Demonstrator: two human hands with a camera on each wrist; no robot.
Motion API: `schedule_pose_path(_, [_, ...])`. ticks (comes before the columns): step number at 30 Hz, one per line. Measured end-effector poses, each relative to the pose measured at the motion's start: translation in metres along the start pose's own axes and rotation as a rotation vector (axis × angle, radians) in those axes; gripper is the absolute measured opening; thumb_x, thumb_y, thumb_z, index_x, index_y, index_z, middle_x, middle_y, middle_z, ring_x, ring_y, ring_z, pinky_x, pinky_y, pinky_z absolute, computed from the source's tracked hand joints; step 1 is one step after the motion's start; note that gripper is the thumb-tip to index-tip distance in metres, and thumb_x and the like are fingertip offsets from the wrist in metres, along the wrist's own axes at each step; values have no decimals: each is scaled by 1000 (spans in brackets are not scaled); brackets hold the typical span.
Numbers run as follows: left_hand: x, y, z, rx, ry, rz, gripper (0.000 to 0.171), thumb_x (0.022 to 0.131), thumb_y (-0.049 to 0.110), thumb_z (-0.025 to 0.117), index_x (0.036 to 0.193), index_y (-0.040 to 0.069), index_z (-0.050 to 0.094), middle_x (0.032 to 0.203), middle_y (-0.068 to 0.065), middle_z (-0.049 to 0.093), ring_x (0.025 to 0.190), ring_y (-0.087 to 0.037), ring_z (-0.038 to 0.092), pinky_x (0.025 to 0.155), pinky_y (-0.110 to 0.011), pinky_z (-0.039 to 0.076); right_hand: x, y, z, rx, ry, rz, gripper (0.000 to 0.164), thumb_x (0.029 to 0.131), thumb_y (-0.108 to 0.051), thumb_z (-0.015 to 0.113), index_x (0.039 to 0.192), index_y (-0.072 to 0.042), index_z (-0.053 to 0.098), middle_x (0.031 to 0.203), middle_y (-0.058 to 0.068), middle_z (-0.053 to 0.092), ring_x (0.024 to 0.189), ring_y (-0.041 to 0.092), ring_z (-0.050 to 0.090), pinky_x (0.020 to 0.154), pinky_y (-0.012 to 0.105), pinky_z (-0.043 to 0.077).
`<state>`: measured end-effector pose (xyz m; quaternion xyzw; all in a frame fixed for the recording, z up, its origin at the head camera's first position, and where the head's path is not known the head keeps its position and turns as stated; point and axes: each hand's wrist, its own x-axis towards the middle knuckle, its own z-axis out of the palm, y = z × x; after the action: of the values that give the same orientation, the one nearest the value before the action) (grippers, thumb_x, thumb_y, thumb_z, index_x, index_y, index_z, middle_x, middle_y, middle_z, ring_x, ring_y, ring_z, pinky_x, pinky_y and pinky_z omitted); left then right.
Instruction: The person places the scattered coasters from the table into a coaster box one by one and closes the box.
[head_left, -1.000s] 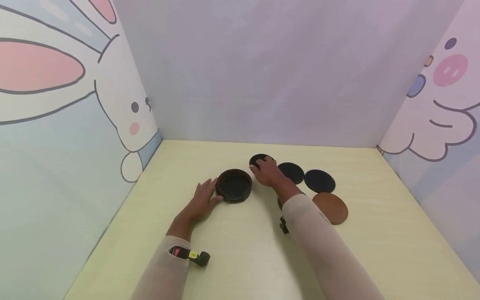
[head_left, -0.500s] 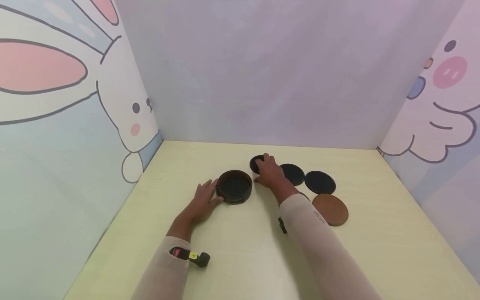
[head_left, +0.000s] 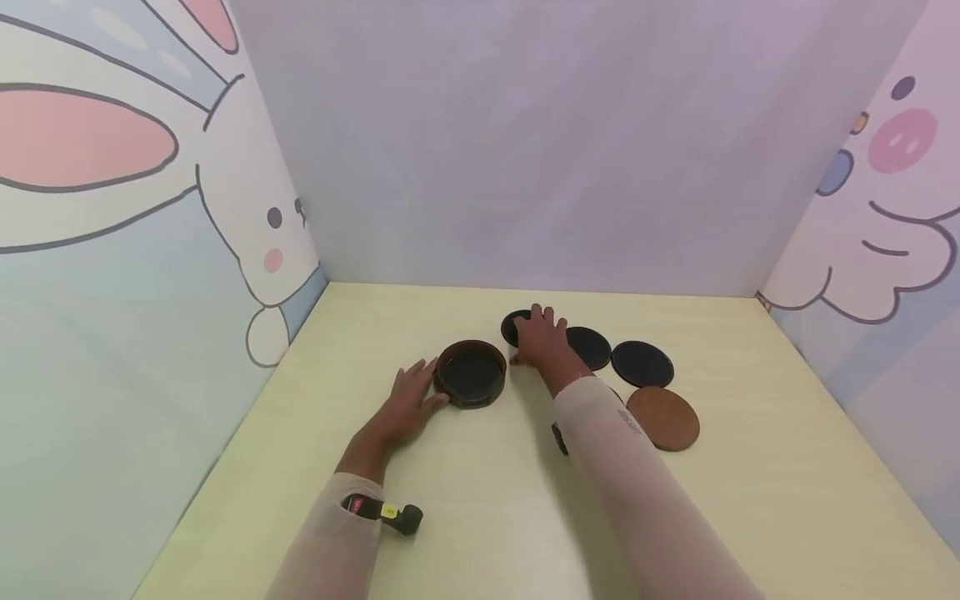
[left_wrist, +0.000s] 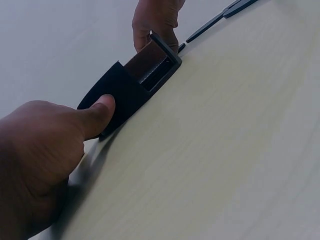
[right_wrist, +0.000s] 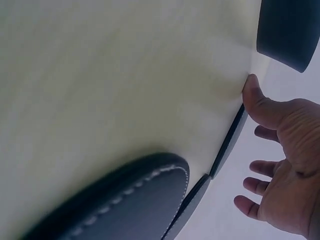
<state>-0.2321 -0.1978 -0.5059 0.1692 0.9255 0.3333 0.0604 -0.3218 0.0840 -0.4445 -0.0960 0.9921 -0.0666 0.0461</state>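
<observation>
A round dark coaster holder (head_left: pixel 471 375) with a brown inner wall and a notch in its rim stands on the table. My left hand (head_left: pixel 408 402) lies along its left side with fingers straight, the thumb (left_wrist: pixel 104 107) pressing the outer wall. Right of the holder, at the back, is a black round coaster (head_left: pixel 512 328). My right hand (head_left: pixel 542 340) is over that coaster's right part, fingers spread and raised. In the right wrist view its thumb tip (right_wrist: pixel 251 82) is down at the coaster's edge, and nothing shows between the fingers.
Two more black coasters (head_left: pixel 589 348) lie in a row to the right, the farther coaster (head_left: pixel 642 364) beside a brown coaster (head_left: pixel 663 418). Another black coaster, with a stitched edge (right_wrist: pixel 130 200), is mostly hidden under my right sleeve. A pale back wall (head_left: pixel 540 167) borders the table.
My right hand has shifted slightly right, its thumb dropping to the coaster's near side and its fingers spreading. The left hand, holder and coasters have stayed in place.
</observation>
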Motion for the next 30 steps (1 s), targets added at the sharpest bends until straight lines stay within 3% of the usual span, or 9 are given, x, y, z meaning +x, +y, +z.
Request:
schedule_pose_path(8, [1,-1,-2,6,-3,2,77,113,39,57,175,10,22,180,-19,30,172,-42,13,141,-62,-3,9,-1,-8,40,-71,35,96,85,-38,95,164,-13,48,166,34,32,155,56,31,126,74,31])
schedule_pose_path(15, [3,-1,0,8,-9,4,76,114,42,55,176,15,22,181,-16,28,172,-42,11,141,-60,-4,10,9,-14,112,-177,41,96,91,-37,89,171,-21,39,178,33,15,159,61,30,128,81,21])
schedule_pose_path(23, [1,2,1,14,-1,-19,77,113,41,56,176,12,22,181,-18,28,172,-42,13,141,-61,-3,15,13,-18,149,-227,11,91,94,-33,87,171,-21,40,176,24,35,163,53,33,133,77,17])
schedule_pose_path(26, [0,3,2,13,2,-24,77,113,41,56,176,12,22,181,-17,29,172,-41,13,141,-60,-2,17,15,-17,155,-239,19,87,97,-36,84,171,-23,39,178,20,35,166,50,28,134,76,15])
schedule_pose_path(30, [2,2,3,6,12,-17,77,113,41,57,175,11,24,180,-19,30,172,-42,14,141,-61,-1,21,18,-14,158,-228,30,78,102,-42,76,170,-25,42,176,22,36,162,52,32,132,74,20])
